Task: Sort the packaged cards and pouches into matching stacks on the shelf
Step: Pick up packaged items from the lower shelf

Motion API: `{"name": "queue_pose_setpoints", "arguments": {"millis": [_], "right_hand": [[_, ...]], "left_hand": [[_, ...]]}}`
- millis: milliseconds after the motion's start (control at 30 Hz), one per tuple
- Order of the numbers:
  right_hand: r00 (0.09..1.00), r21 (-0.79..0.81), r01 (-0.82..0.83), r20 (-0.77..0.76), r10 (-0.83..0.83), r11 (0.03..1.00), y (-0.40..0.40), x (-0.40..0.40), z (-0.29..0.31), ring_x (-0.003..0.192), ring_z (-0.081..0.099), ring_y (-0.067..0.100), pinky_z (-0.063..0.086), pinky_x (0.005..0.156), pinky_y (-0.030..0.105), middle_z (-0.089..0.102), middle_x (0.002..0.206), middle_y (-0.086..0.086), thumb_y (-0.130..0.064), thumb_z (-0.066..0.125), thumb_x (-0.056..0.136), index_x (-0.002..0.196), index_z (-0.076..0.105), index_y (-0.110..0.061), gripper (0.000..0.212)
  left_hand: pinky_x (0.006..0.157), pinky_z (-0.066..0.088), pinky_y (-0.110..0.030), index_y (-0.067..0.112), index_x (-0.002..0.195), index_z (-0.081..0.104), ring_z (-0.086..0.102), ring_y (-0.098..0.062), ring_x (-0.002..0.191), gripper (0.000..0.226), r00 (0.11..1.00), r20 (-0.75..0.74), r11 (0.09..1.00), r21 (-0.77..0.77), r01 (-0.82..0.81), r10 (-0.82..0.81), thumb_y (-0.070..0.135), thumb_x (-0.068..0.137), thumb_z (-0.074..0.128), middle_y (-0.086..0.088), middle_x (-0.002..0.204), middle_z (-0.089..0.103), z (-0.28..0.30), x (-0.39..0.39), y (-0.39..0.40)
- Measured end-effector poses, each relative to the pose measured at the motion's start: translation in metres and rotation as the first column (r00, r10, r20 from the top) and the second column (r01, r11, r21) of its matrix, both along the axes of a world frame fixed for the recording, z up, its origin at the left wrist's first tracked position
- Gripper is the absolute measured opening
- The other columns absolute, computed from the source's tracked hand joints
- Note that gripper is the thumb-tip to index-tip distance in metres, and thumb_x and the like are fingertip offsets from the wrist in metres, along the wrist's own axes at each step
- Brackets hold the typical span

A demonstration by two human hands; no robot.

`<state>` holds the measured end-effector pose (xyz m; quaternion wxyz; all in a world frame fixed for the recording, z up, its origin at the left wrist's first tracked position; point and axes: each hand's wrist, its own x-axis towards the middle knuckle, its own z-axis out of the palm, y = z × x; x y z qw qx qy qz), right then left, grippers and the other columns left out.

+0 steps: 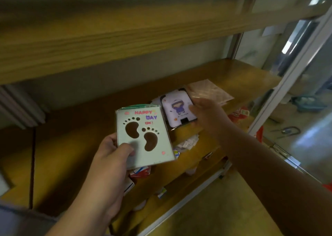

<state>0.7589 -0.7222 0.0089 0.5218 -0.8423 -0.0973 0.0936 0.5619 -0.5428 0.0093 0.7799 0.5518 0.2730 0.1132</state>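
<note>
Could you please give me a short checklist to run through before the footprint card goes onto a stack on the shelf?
1. Left hand holds the footprint card firmly, thumb on its face: ok.
2. Right hand has set down the purple-figure card: not ok, fingers touch its right edge.
3. Matching footprint stack on the shelf: cannot tell, none visible.
4. Clear pouches lie apart, behind the purple-figure card: ok.
5. Bare shelf left of the purple-figure card for a new stack: ok.
</note>
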Motion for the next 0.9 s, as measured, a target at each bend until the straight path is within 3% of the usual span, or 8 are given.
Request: {"name": "queue_pose_setpoints", "arguments": {"millis": [100, 267, 333, 400, 533, 700, 833, 900], "right_hand": [[0.974, -0.285, -0.021, 0.209, 0.083, 0.958, 0.013, 0.018, 0.002, 0.078, 0.067, 0.025, 0.054, 0.066, 0.038, 0.071, 0.086, 0.01, -0.019, 0.055, 0.097, 0.098, 0.067, -0.013, 0.014], [0.947, -0.424, -0.058, 0.263, 0.184, 0.904, 0.009, 0.029, -0.009, 0.062, 0.042, 0.002, 0.036, 0.061, 0.026, 0.043, 0.071, -0.014, -0.041, 0.067, 0.089, 0.071, 0.044, -0.037, 0.03], [0.935, -0.407, -0.064, 0.295, 0.197, 0.911, 0.003, 0.032, -0.012, 0.085, 0.057, 0.01, 0.047, 0.074, 0.032, 0.058, 0.093, -0.007, -0.048, 0.069, 0.087, 0.098, 0.065, -0.03, 0.021], [0.925, -0.363, -0.074, 0.324, 0.2, 0.929, -0.005, 0.036, -0.014, 0.103, 0.06, 0.014, 0.05, 0.079, 0.031, 0.061, 0.111, -0.004, -0.052, 0.065, 0.088, 0.121, 0.064, -0.022, 0.044], [0.868, -0.356, -0.136, 0.408, 0.284, 0.924, -0.033, 0.055, -0.013, 0.111, 0.053, 0.005, 0.04, 0.081, 0.02, 0.058, 0.125, -0.011, -0.051, 0.059, 0.091, 0.132, 0.057, -0.029, 0.046], [0.812, -0.481, -0.086, 0.474, 0.341, 0.872, -0.096, 0.111, 0.003, 0.122, 0.05, 0.017, 0.035, 0.093, 0.024, 0.055, 0.136, -0.003, -0.043, 0.062, 0.092, 0.138, 0.054, -0.026, 0.05], [0.822, -0.555, -0.056, 0.447, 0.354, 0.83, -0.16, 0.167, 0.013, 0.129, 0.045, 0.018, 0.031, 0.096, 0.026, 0.049, 0.143, -0.003, -0.048, 0.058, 0.093, 0.144, 0.045, -0.029, 0.057], [0.815, -0.55, -0.037, 0.467, 0.344, 0.834, -0.192, 0.192, 0.018, 0.129, 0.046, 0.017, 0.032, 0.095, 0.026, 0.05, 0.142, -0.005, -0.047, 0.059, 0.092, 0.144, 0.044, -0.031, 0.056]], "left_hand": [[0.065, 0.062, -0.043, 0.033, 0.112, 0.061, 0.077, -0.024, 0.087, 0.033, 0.999, -0.012, 0.999, 0.004, -0.035, 0.035, 0.008, 0.09, 0.06, 0.001, 0.093, 0.079, -0.002, 0.01, 0.004], [0.052, 0.06, -0.036, 0.031, 0.108, 0.064, 0.077, -0.029, 0.086, 0.035, 0.995, -0.022, 0.995, -0.003, -0.096, 0.096, 0.004, 0.086, 0.059, -0.002, 0.091, 0.079, 0.0, 0.023, 0.005], [0.05, 0.059, -0.034, 0.031, 0.109, 0.065, 0.076, -0.029, 0.086, 0.034, 0.993, -0.019, 0.993, -0.005, -0.119, 0.119, 0.005, 0.088, 0.059, 0.0, 0.09, 0.079, 0.001, 0.031, 0.002], [0.056, 0.06, -0.034, 0.033, 0.106, 0.066, 0.074, -0.029, 0.095, 0.032, 0.991, -0.012, 0.99, 0.026, -0.136, 0.136, 0.007, 0.09, 0.059, 0.004, 0.09, 0.079, 0.002, 0.042, -0.005], [0.084, 0.056, -0.045, 0.032, 0.109, 0.065, 0.07, -0.027, 0.104, 0.032, 0.987, -0.008, 0.986, 0.052, -0.16, 0.16, 0.006, 0.091, 0.061, 0.003, 0.1, 0.078, 0.003, 0.074, -0.031], [0.083, 0.057, -0.044, 0.032, 0.11, 0.062, 0.068, -0.028, 0.103, 0.038, 0.972, 0.028, 0.97, 0.07, -0.234, 0.233, 0.0, 0.089, 0.058, -0.002, 0.107, 0.073, 0.008, 0.142, -0.083], [0.073, 0.054, -0.037, 0.029, 0.113, 0.061, 0.069, -0.024, 0.102, 0.037, 0.975, 0.045, 0.967, 0.123, -0.221, 0.217, 0.0, 0.09, 0.055, 0.017, 0.1, 0.076, 0.009, 0.206, -0.132], [0.07, 0.059, -0.038, 0.028, 0.123, 0.057, 0.074, -0.022, 0.096, 0.041, 0.987, 0.04, 0.982, 0.095, -0.162, 0.159, 0.0, 0.093, 0.054, 0.007, 0.112, 0.074, 0.008, 0.244, -0.157]]}}
